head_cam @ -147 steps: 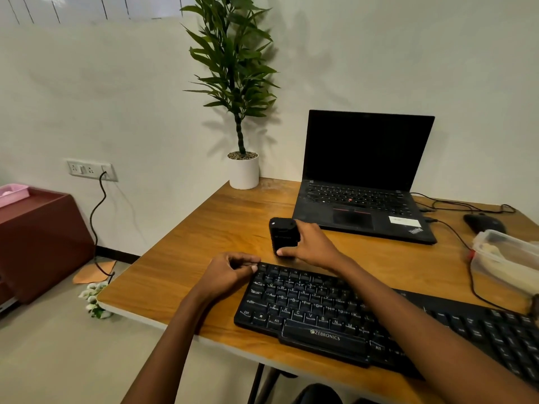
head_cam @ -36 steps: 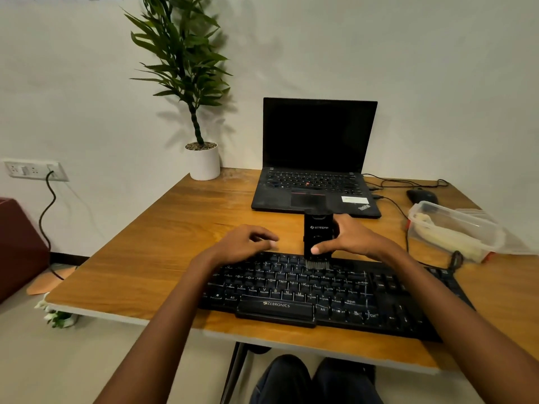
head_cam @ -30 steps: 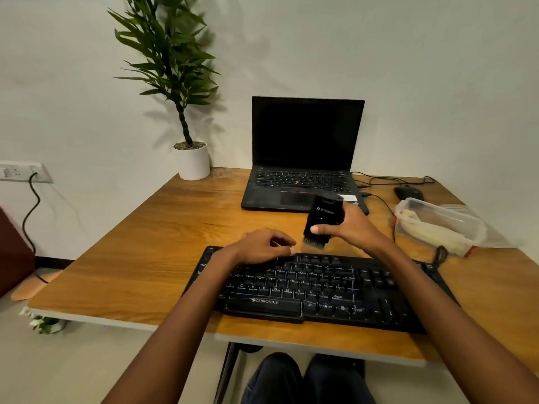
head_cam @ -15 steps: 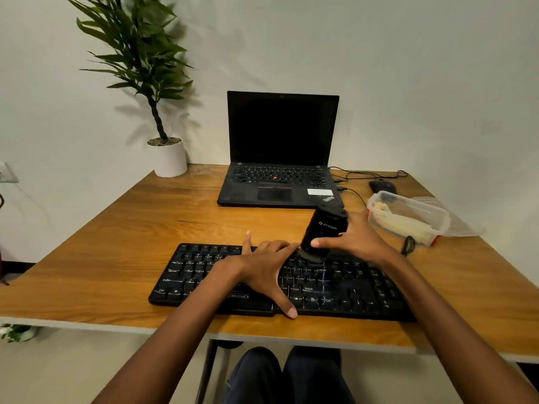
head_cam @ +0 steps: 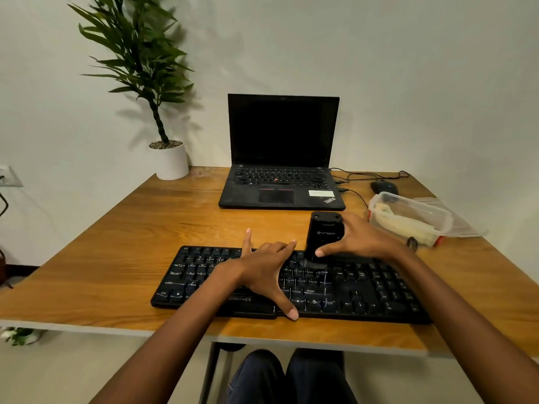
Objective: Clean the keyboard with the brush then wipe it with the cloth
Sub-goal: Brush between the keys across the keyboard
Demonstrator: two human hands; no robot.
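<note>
Brush [head_cam: 324, 235] (upright) between right fingers [head_cam: 329, 251]

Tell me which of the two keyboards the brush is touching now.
The separate black keyboard nearest the person: the brush stands on its keys. The laptop behind lies untouched.

I'm looking at a wooden desk [head_cam: 102, 258] standing against a plain white wall [head_cam: 423, 68], pale floor [head_cam: 58, 374] showing underneath, wall socket [head_cam: 8, 176] sitting left.

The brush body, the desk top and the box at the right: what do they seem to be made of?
Brush body: probably black plastic, smooth with slight sheen. Desk top: wood or wood-look laminate, glossy; grain and reflections show. Box: clear plastic, likely; pale contents show through.
</note>
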